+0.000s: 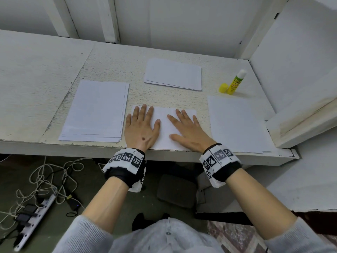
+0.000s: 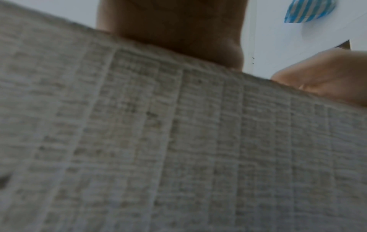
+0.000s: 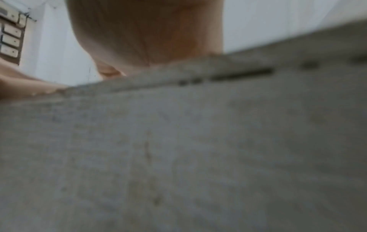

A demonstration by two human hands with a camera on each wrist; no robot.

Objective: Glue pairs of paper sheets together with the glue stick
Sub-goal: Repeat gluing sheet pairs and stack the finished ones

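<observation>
Both hands are laid flat on the middle sheets (image 1: 164,128) at the near edge of the counter (image 1: 45,70) — the left hand (image 1: 141,128) on the left part, the right hand (image 1: 189,132) on the right part, fingers straight and spread, nothing gripped. This is judged to be the pressing step: a pair is being smoothed together after gluing, though the number of layers under the palms cannot be told.

The glue stick (image 1: 236,82) is stood upright at the far right of the counter, uncapped, with its yellow cap (image 1: 224,88) just beside it — more gluing is expected. A thick stack (image 1: 96,110) is seen at the left and a thinner pile (image 1: 237,123) at the right, so plenty is judged left. A far pile (image 1: 174,73) lies beyond the hands; whether it holds finished pairs cannot be told.

Nothing is placed between the hands and the glue stick. The wrist views are blurred, filled mostly by the counter edge. Cables and a power strip (image 1: 34,218) are seen on the floor, clear of the work.
</observation>
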